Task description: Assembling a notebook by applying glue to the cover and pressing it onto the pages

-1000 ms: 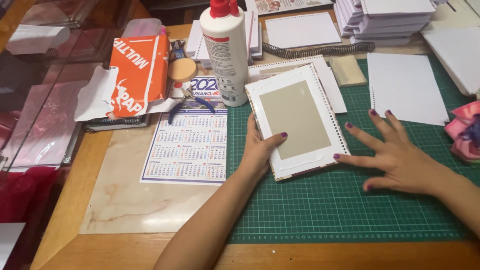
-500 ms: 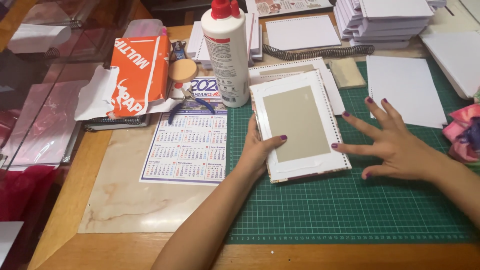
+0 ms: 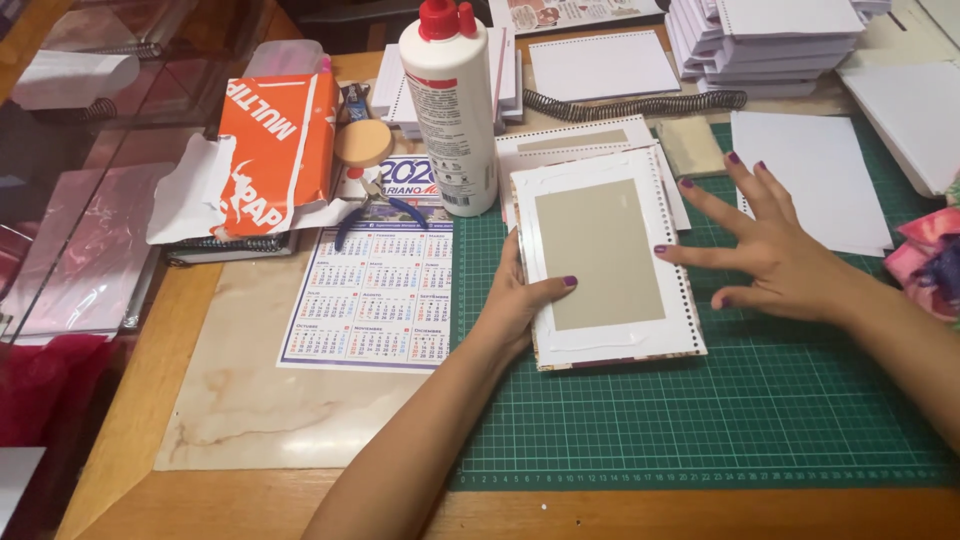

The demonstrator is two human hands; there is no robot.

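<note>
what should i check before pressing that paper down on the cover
1. Left hand steadies the cover's left edge, thumb on top: ok.
2. Right hand open, fingertips at the right edge: ok.
3. Grey panel centred within the white border: ok.
4. Glue under the paper: cannot tell.
5. Glue bottle upright, capped, close to the cover's top left corner: ok.
6. Cover lies flat on the green cutting mat: ok.

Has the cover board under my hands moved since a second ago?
Yes. The cover board has slid a little away from me, its top edge now closer to the glue bottle standing on the table.
</note>
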